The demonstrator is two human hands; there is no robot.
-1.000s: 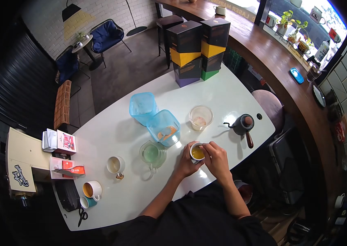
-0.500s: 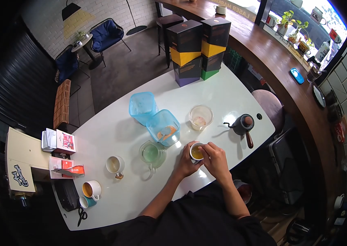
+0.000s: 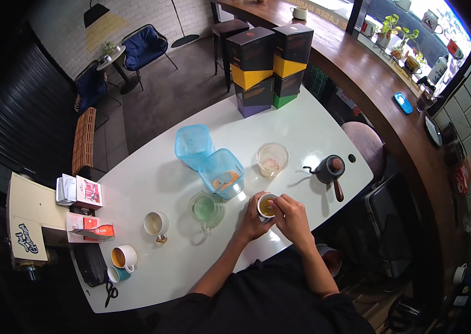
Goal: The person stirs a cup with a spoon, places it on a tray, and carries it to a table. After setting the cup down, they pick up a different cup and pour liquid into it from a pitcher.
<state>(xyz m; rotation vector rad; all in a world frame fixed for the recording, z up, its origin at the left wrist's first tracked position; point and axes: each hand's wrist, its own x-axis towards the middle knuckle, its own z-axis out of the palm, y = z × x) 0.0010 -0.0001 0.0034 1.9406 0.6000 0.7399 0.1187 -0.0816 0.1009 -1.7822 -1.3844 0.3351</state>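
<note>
A white cup (image 3: 267, 206) with yellowish liquid stands near the table's front edge. My left hand (image 3: 253, 221) is wrapped round its left side. Over the cup's right rim, my right hand (image 3: 290, 216) has its fingers pinched together; what they hold is too small to make out. Left of the cup is a green-tinted glass pitcher (image 3: 205, 208). Behind it are a blue container (image 3: 223, 172) with orange-brown contents and a second blue container (image 3: 193, 146). A clear round tub (image 3: 272, 160) sits behind my hands, and a dark kettle (image 3: 329, 169) to the right.
On the white table (image 3: 157, 158), stacked black boxes (image 3: 253, 69) rise at the back. A beige mug (image 3: 156, 224), an orange-lined mug (image 3: 125, 258), a teal cup (image 3: 118, 274) and scissors (image 3: 111, 293) lie to the left. A wooden counter (image 3: 369, 83) curves along the right.
My right hand has shifted very slightly over the cup. My left hand keeps its hold, and the other objects have not moved.
</note>
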